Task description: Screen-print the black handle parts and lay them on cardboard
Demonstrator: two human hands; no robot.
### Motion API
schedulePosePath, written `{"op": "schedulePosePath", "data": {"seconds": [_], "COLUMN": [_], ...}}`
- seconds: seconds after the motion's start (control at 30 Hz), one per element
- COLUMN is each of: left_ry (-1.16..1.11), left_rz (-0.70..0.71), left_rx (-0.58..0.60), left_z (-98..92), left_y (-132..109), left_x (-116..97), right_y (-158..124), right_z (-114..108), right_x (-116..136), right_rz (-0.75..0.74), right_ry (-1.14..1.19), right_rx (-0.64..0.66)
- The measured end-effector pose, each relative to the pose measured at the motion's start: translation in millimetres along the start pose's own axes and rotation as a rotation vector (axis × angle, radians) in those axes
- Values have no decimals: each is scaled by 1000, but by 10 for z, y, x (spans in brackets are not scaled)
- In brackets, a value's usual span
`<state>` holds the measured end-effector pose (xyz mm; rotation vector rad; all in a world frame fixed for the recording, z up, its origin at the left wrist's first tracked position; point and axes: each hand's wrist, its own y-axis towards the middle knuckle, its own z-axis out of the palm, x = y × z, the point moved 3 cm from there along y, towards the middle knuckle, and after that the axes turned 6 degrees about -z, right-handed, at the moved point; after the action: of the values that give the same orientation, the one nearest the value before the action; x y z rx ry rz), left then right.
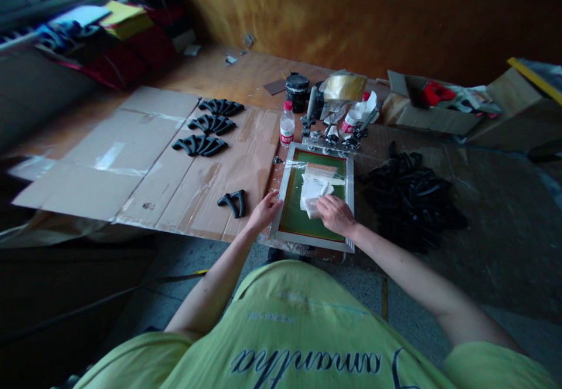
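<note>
A screen printing frame (350, 202) with a metal rim and green mesh lies in front of me. White ink (310, 189) is spread over the middle of its mesh. My right hand (337, 216) is closed on a pale, ink-smeared squeegee (312, 207) resting on the mesh; the fingers partly hide it. At the left rim, my left hand (265, 210) grips the frame's edge with its fingertips. A brown wooden strip (321, 169) lies at the far end of the ink. One black forked plastic part (232, 203) sits on cardboard left of my left hand.
Several rows of black parts (201, 145) lie on the cardboard sheet (149, 143). Behind the frame are metal clamps (332, 142), a bottle (287, 126) and a black tub (297, 92). A heap of black parts (413, 196) and an open carton (432, 117) occupy the right.
</note>
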<state>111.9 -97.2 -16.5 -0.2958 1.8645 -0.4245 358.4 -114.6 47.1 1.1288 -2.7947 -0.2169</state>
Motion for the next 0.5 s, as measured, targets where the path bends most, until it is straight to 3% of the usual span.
{"op": "schedulePosePath", "data": {"seconds": [0.1, 0.27, 0.37, 0.5], "left_ry": [-4, -83, -185, -334], "left_rz": [-16, -13, 26, 182], "left_rx": [15, 116, 145, 70], "left_z": [1, -50, -133, -238], "left_y": [4, -100, -207, -251], "left_x": [-7, -203, -487, -1028], "right_y": [-30, 419, 568, 218], "right_z": [-30, -282, -495, -717], "right_x": [-11, -516, -937, -1497], "right_rz": [-16, 262, 401, 674], "right_ry": [84, 192, 211, 250], "right_rx": [28, -141, -213, -383]}}
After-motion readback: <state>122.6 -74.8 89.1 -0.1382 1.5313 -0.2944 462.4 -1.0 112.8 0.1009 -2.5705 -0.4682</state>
